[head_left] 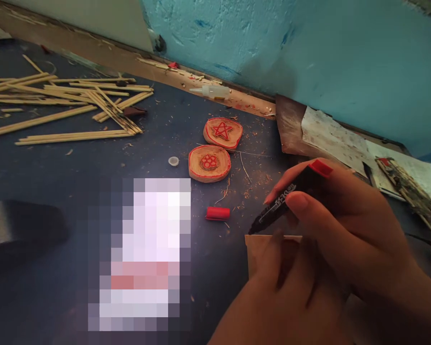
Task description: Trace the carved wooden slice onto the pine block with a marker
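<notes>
My right hand [345, 230] grips a black marker [273, 211] with a red end, its tip at the top edge of a piece of brown card [258, 254]. My left hand [283, 297] lies flat on that card, pressing it to the table, and hides most of it. A red cylindrical cap [217, 213] lies just left of the marker tip. Farther up are two round wood slices, one painted with a red star [222, 132] and one with a red flower [209, 163].
Bamboo sticks [68, 100] lie scattered at the upper left of the dark blue table [215, 268]. A glue bottle [210, 91] lies by the back ledge. Papers [366, 158] sit at the right, below a turquoise wall [273, 38]. A pixelated object [140, 254] blocks the lower middle.
</notes>
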Tool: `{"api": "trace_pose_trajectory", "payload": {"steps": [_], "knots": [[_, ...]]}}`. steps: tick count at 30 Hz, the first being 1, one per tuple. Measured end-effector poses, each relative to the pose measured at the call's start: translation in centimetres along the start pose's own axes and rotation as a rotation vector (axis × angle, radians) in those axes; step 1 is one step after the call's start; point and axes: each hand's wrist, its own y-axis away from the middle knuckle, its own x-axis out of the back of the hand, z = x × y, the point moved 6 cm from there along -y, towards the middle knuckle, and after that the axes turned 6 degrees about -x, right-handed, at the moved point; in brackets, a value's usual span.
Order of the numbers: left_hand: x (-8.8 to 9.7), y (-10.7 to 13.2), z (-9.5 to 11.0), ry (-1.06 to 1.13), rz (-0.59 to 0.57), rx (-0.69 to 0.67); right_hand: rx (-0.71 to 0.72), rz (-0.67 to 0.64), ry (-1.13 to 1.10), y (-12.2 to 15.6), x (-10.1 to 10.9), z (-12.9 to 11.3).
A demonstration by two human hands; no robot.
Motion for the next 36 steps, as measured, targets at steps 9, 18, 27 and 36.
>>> {"api": "trace_pose_trajectory", "payload": {"steps": [9,18,27,36], "knots": [[-1.9,0.9,1.9,-0.028,-0.116,-0.010,0.017,-0.042,0.070,0.0,-0.2,0.1],[-1.5,0.9,2.3,-0.005,-0.160,-0.006,0.046,-0.126,0.089,-0.1,-0.5,-0.5],[-1.3,1.1,2.0,0.009,-0.152,-0.048,0.083,-0.230,0.145,0.2,-0.8,-0.7],[-0.9,0.7,1.7,-0.001,-0.165,-0.054,0.077,-0.304,0.160,-0.1,-1.2,-0.6]]}}
